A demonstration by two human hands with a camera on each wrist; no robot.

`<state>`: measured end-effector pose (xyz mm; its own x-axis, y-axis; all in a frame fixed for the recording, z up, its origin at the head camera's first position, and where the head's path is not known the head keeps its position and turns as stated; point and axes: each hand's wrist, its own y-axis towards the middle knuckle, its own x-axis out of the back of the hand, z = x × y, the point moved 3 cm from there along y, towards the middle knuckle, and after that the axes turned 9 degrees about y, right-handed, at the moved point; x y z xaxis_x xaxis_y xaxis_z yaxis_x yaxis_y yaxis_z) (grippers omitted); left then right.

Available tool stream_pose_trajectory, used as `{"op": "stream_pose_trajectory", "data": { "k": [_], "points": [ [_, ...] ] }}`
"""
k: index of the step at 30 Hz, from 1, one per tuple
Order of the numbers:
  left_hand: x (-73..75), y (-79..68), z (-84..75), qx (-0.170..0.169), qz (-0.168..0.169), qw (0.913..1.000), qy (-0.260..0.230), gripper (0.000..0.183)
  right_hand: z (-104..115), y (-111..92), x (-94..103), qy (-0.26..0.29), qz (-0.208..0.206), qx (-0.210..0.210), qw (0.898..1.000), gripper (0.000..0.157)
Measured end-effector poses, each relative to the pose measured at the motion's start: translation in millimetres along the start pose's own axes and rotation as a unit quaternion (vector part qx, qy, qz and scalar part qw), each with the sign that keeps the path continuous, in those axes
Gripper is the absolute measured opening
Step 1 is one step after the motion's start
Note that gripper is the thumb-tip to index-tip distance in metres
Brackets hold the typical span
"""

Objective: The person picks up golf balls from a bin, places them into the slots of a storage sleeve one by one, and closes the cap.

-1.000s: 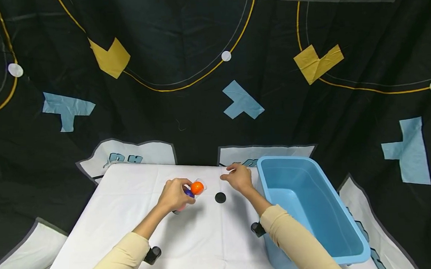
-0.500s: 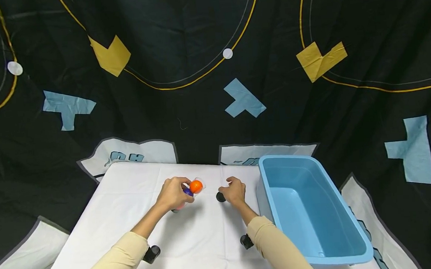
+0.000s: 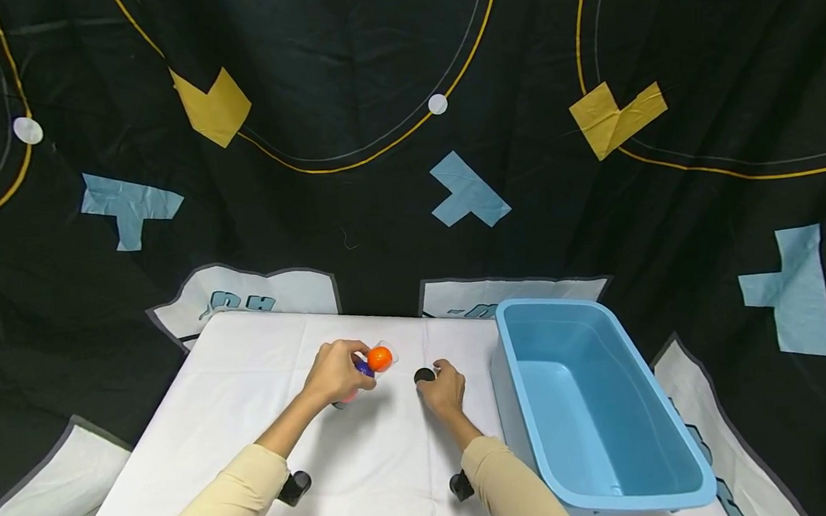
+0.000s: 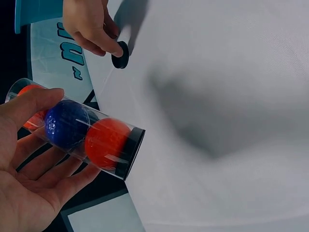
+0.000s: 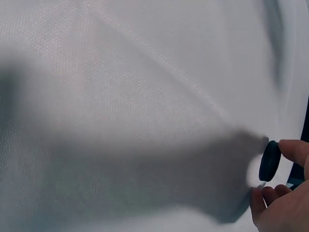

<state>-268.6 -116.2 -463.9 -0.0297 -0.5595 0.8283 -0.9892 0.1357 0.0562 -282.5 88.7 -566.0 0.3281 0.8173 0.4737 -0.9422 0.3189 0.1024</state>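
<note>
My left hand (image 3: 336, 373) grips a clear plastic tube (image 4: 89, 115), its thumb across one side and fingers behind. Inside the tube sit an orange ball (image 3: 380, 359), a blue ball (image 4: 67, 124) and a red-orange ball (image 4: 107, 143) in a row. A black cap (image 4: 130, 153) closes the near end; the far end, by the orange ball, shows no black cap. On the white table, my right hand (image 3: 445, 388) pinches a loose round black cap (image 5: 270, 161) at its edge, the thumb on one side and a fingertip on the other.
A large blue plastic bin (image 3: 578, 406) stands on the right of the white-covered table (image 3: 376, 465), close beside the right forearm. Behind the table hangs a black cloth (image 3: 355, 238) with yellow and blue tape marks. Each wrist wears a small black camera (image 3: 461, 485).
My right hand has come down and left from beside the blue bin to the loose black cap, and its fingers have closed at the cap's edge. The left hand holds the tube nearly still.
</note>
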Motion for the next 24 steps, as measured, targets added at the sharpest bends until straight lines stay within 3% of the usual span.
{"op": "stream_pose_trajectory", "data": {
  "k": [8,16,24],
  "points": [
    [-2.4,1.3,0.6,0.004,0.004,1.0000,-0.005,0.038,-10.4,-1.9,-6.0,-0.011,0.022,-0.006,1.000,0.052],
    [-2.8,0.3,0.2,-0.003,-0.003,1.0000,0.004,0.038,-21.6,-1.6,-10.5,-0.015,0.014,0.018,1.000,0.042],
    [1.0,0.6,-1.7,-0.011,-0.012,0.9999,0.005,0.036,-11.5,2.3,-6.5,-0.014,0.012,-0.009,1.000,0.039]
  ]
}}
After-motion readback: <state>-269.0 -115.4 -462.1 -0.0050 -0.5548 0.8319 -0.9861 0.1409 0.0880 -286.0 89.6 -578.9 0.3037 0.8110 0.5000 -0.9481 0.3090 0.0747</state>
